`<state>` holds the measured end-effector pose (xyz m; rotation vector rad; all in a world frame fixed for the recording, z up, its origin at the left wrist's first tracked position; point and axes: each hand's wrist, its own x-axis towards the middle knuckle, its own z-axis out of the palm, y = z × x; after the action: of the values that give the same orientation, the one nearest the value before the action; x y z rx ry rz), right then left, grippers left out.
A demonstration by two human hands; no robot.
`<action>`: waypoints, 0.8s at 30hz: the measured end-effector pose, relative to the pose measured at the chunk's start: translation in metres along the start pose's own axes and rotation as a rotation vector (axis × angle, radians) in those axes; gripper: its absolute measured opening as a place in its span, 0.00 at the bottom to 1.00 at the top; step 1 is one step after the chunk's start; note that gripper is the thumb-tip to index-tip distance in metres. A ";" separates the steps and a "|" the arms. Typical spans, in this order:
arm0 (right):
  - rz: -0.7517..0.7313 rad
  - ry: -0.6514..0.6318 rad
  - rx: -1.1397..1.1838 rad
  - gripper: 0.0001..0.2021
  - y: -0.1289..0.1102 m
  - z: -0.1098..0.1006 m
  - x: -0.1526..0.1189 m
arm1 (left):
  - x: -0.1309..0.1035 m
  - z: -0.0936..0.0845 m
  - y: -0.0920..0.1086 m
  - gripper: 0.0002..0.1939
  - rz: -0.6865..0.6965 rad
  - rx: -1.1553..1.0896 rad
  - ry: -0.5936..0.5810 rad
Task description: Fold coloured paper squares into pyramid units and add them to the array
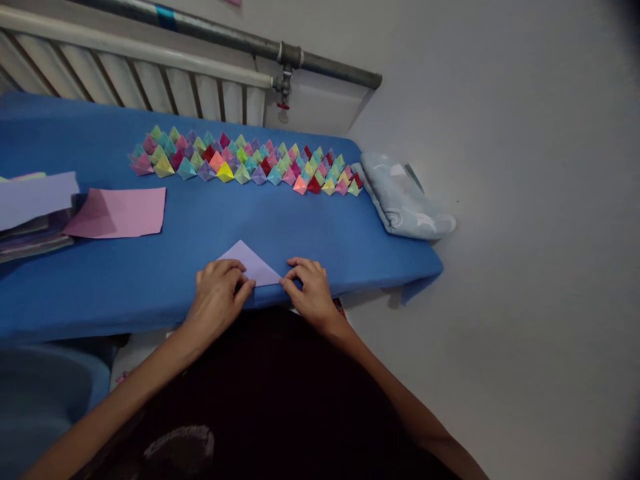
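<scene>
A lavender sheet folded into a triangle (pixel 256 265) lies on the blue-covered table (pixel 210 213) near its front edge, one corner pointing away from me. My left hand (pixel 219 288) covers its left part, with fingers curled and pressing its lower edge. At the right corner of the paper, my right hand (pixel 307 285) pinches the tip between thumb and fingers. Several rows of small folded paper shapes (pixel 242 175) in many colours stand along the back of the table.
A pink sheet (pixel 123 212) lies at the left beside a stack of papers topped by a lavender sheet (pixel 37 199). A folded grey-blue cloth (pixel 407 203) rests at the right end. Behind are a radiator (pixel 180 90) and a pipe (pixel 225 41); a blue basin (pixel 55 387) is below left.
</scene>
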<state>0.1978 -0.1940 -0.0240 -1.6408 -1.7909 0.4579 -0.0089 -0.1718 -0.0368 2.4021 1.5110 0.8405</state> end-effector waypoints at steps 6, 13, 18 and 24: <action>0.002 0.002 -0.004 0.09 -0.001 0.001 0.000 | 0.004 0.001 -0.003 0.15 0.027 0.028 0.016; -0.011 0.018 -0.018 0.09 0.002 0.004 0.000 | 0.009 0.005 -0.009 0.15 0.072 0.085 0.028; -0.010 0.021 -0.038 0.09 0.001 0.005 0.000 | 0.011 0.007 -0.011 0.15 0.089 0.128 0.035; -0.016 0.015 -0.059 0.09 -0.001 0.004 0.000 | 0.011 0.008 -0.009 0.15 0.093 0.176 0.015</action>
<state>0.1945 -0.1929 -0.0267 -1.6641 -1.8210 0.3873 -0.0077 -0.1571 -0.0427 2.6152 1.5483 0.7754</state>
